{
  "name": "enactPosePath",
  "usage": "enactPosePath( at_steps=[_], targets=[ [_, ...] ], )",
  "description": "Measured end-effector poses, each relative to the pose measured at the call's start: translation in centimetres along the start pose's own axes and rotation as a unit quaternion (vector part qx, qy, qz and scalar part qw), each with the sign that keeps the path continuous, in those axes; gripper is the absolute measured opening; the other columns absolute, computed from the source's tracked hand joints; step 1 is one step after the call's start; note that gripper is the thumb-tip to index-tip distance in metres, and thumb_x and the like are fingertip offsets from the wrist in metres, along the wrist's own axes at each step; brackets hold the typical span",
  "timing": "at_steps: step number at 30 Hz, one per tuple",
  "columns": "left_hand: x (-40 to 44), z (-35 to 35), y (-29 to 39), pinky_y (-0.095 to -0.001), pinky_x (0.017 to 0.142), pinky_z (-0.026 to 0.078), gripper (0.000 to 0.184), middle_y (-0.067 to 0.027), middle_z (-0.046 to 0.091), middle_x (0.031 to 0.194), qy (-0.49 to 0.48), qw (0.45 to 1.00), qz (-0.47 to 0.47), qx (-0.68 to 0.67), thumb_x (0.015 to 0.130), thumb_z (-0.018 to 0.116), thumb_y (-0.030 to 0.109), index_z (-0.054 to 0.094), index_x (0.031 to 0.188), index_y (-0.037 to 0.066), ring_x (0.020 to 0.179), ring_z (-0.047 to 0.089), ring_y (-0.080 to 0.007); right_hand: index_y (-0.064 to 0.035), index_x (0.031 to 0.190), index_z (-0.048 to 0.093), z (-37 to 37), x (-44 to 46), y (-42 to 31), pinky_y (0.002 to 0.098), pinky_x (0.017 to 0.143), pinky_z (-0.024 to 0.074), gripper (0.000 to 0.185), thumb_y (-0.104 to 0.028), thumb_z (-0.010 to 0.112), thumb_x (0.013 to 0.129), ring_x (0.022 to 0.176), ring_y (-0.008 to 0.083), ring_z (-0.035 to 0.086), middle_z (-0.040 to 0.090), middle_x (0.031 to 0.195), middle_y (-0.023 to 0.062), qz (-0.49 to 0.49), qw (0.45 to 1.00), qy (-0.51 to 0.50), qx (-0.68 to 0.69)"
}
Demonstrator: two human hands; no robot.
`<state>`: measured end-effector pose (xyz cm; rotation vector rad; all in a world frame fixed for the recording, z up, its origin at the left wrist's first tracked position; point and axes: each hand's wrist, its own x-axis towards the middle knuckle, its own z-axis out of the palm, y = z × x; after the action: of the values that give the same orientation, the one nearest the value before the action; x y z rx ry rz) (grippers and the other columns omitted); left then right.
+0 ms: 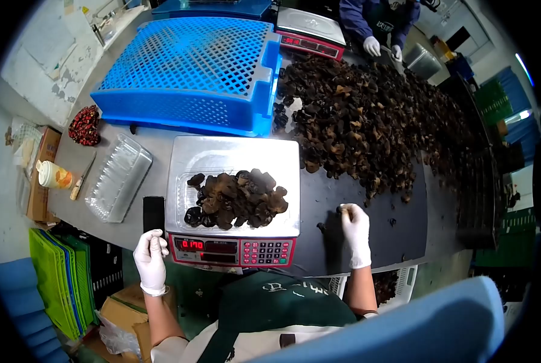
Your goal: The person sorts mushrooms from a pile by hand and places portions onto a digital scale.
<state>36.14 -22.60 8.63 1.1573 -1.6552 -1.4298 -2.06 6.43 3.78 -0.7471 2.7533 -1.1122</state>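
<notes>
A silver-topped digital scale with a red front panel reads 0.170. On its plate lies a clear plastic tray heaped with dark brown wood ear mushrooms. My left hand, in a white glove, is beside the scale's front left corner, its fingers curled in with nothing visible in them. Just above it is a flat black phone-like object. To the right of the scale, my gloved right hand is over the dark mat, fingers pinched on a small dark mushroom piece.
A large mushroom pile spreads across the right and back. Behind the scale stands an upturned blue crate. At left are an empty clear tray, a knife and a cup. Another person's gloved hands are near a second scale.
</notes>
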Motion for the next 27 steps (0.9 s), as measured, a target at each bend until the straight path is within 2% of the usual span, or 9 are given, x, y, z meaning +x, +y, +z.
enactPosePath(
  at_steps=[7, 9, 10, 13, 16, 18, 19, 23, 27],
  targets=[
    [0.4, 0.5, -0.8, -0.0209, 0.072, 0.048, 0.016, -0.0002, 0.063, 0.091, 0.022, 0.999, 0.013, 0.022, 0.099, 0.056, 0.007, 0.065, 0.109, -0.002, 0.077, 0.055, -0.0059, -0.0058, 0.104, 0.067, 1.3, -0.6, 3.0, 0.0357, 0.079, 0.0536, 0.021, -0.003, 0.067, 0.084, 0.091, 0.0283, 0.067, 0.064, 0.107, 0.0104, 0.01, 0.991, -0.087, -0.103],
    [0.5, 0.9, -0.7, -0.0223, 0.074, 0.049, 0.014, -0.0017, 0.065, 0.093, 0.042, 0.996, 0.039, 0.062, 0.097, 0.059, 0.005, 0.066, 0.106, -0.002, 0.079, 0.057, -0.0074, -0.0078, 0.107, 0.066, 2.5, -0.5, 3.6, 0.0368, 0.079, 0.0541, 0.025, -0.004, 0.068, 0.083, 0.091, 0.0295, 0.066, 0.061, 0.115, 0.0087, -0.084, 0.983, 0.045, -0.157],
    [0.5, 0.7, -0.9, -0.0231, 0.075, 0.05, 0.013, -0.0034, 0.066, 0.096, 0.042, 0.994, 0.064, 0.084, 0.094, 0.061, 0.003, 0.066, 0.105, -0.003, 0.08, 0.059, -0.0081, -0.0096, 0.111, 0.065, 2.6, -0.2, 3.4, 0.0379, 0.079, 0.0545, 0.029, -0.005, 0.069, 0.082, 0.092, 0.0302, 0.066, 0.058, 0.119, 0.0079, -0.018, 0.988, 0.011, -0.156],
    [0.3, 0.5, -0.6, -0.023, 0.074, 0.05, 0.014, -0.004, 0.066, 0.095, 0.038, 0.993, 0.063, 0.089, 0.093, 0.063, 0.004, 0.066, 0.105, -0.003, 0.079, 0.059, -0.008, -0.0084, 0.102, 0.067, 2.8, 1.5, 3.7, 0.0375, 0.077, 0.0537, 0.019, -0.007, 0.068, 0.083, 0.089, 0.03, 0.067, 0.065, 0.103, 0.0098, -0.002, 0.982, -0.021, -0.189],
    [0.2, 0.1, -0.5, -0.0234, 0.074, 0.05, 0.014, -0.0052, 0.066, 0.094, 0.046, 0.991, 0.068, 0.106, 0.093, 0.063, 0.004, 0.066, 0.104, -0.003, 0.078, 0.06, -0.0088, -0.0077, 0.095, 0.069, 3.3, 3.1, 2.9, 0.0382, 0.075, 0.0536, 0.012, -0.012, 0.068, 0.084, 0.084, 0.0308, 0.068, 0.069, 0.091, 0.0106, -0.045, 0.98, -0.031, -0.189],
    [0.2, 0.4, -1.1, -0.0239, 0.075, 0.05, 0.013, -0.0059, 0.066, 0.095, 0.051, 0.989, 0.081, 0.111, 0.093, 0.062, 0.003, 0.066, 0.104, -0.003, 0.08, 0.061, -0.0102, -0.0096, 0.098, 0.07, 3.6, 4.0, 1.9, 0.0385, 0.076, 0.0541, 0.017, -0.023, 0.069, 0.087, 0.084, 0.0305, 0.069, 0.071, 0.093, 0.0109, -0.049, 0.984, -0.049, -0.165],
    [0.2, 0.4, -1.4, -0.024, 0.075, 0.05, 0.013, -0.006, 0.066, 0.096, 0.051, 0.992, 0.056, 0.098, 0.093, 0.062, 0.004, 0.066, 0.104, -0.003, 0.082, 0.062, -0.0109, -0.0096, 0.101, 0.071, 3.7, 4.5, 0.0, 0.0379, 0.078, 0.0543, 0.021, -0.024, 0.069, 0.086, 0.088, 0.029, 0.069, 0.072, 0.097, 0.0105, -0.025, 0.984, -0.065, -0.165],
    [0.4, 0.5, -1.6, -0.0234, 0.076, 0.05, 0.013, -0.0051, 0.065, 0.101, 0.049, 0.992, 0.073, 0.09, 0.094, 0.061, 0.003, 0.064, 0.105, -0.003, 0.085, 0.061, -0.0097, -0.0104, 0.108, 0.068, 6.8, 7.4, -1.4, 0.0386, 0.077, 0.0537, 0.029, -0.028, 0.072, 0.085, 0.088, 0.0292, 0.067, 0.068, 0.098, 0.0087, -0.119, 0.981, -0.022, -0.153],
    [1.0, 0.7, -1.5, -0.0225, 0.074, 0.049, 0.014, -0.0043, 0.064, 0.1, 0.038, 0.992, 0.083, 0.088, 0.094, 0.06, 0.003, 0.064, 0.106, -0.003, 0.082, 0.059, -0.0085, -0.0099, 0.112, 0.065, 10.1, 9.6, -0.7, 0.0402, 0.079, 0.0534, 0.037, -0.032, 0.073, 0.084, 0.091, 0.0305, 0.067, 0.067, 0.104, 0.0107, -0.108, 0.973, -0.004, -0.202]
  ],
)
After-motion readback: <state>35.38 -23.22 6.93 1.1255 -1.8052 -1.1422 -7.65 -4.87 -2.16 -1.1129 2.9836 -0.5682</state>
